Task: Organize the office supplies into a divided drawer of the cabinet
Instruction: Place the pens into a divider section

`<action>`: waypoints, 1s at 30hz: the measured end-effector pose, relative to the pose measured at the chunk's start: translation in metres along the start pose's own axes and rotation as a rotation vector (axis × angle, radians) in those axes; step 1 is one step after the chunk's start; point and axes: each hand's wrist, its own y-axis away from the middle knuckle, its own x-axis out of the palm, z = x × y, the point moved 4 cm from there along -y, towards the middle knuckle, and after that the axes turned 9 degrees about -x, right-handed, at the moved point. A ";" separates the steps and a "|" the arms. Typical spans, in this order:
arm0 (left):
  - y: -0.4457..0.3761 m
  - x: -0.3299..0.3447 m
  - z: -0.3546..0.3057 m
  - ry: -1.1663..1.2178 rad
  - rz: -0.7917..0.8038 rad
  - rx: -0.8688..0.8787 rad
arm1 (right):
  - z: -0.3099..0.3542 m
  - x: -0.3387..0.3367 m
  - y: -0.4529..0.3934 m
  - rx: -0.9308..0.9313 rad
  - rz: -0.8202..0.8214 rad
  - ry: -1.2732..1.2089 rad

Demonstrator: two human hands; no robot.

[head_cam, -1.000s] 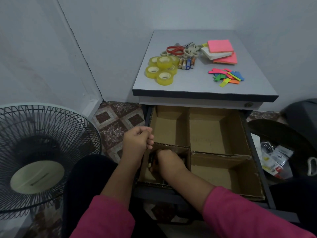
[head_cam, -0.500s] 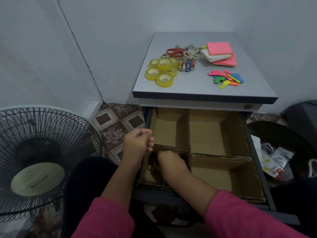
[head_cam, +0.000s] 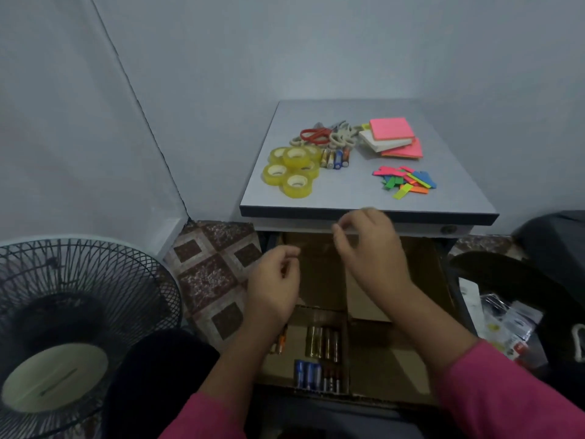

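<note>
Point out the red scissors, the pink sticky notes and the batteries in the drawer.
red scissors (head_cam: 315, 135): head view, on the red handle loops.
pink sticky notes (head_cam: 392, 128): head view, top face of the upper pad.
batteries (head_cam: 323, 342): head view, on the gold row in the near-left compartment.

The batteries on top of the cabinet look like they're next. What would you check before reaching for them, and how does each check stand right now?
1. Right hand free to grab: ok, it hovers near the cabinet top, holding nothing visible.
2. Left hand free: cannot tell, fingers loosely curled and blurred.
3. Loose batteries reachable: ok, they lie uncovered between the tape rolls and the sticky note pads.
4. Drawer open: ok.
5. Room in the front-left compartment: ok, batteries already lie there with bare cardboard beside them.
</note>
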 end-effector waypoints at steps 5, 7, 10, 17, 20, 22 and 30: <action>-0.038 0.023 -0.072 -0.149 -0.092 0.368 | -0.042 -0.001 -0.066 0.105 0.032 0.025; -0.061 0.041 -0.093 -0.229 -0.081 0.381 | -0.052 0.004 -0.086 0.189 0.085 0.003; -0.095 0.065 -0.110 -0.387 -0.054 0.293 | -0.057 0.011 -0.103 0.194 0.116 0.069; -0.133 0.077 -0.123 -0.706 -0.062 0.228 | -0.062 0.027 -0.111 0.049 0.215 0.232; -0.136 0.078 -0.126 -0.715 -0.048 0.196 | -0.062 0.029 -0.112 -0.014 0.255 0.275; -0.134 0.077 -0.127 -0.723 -0.056 0.198 | -0.062 0.029 -0.112 -0.021 0.249 0.284; -0.119 0.076 -0.119 -0.608 -0.170 0.254 | -0.057 0.023 -0.104 -0.039 0.099 0.260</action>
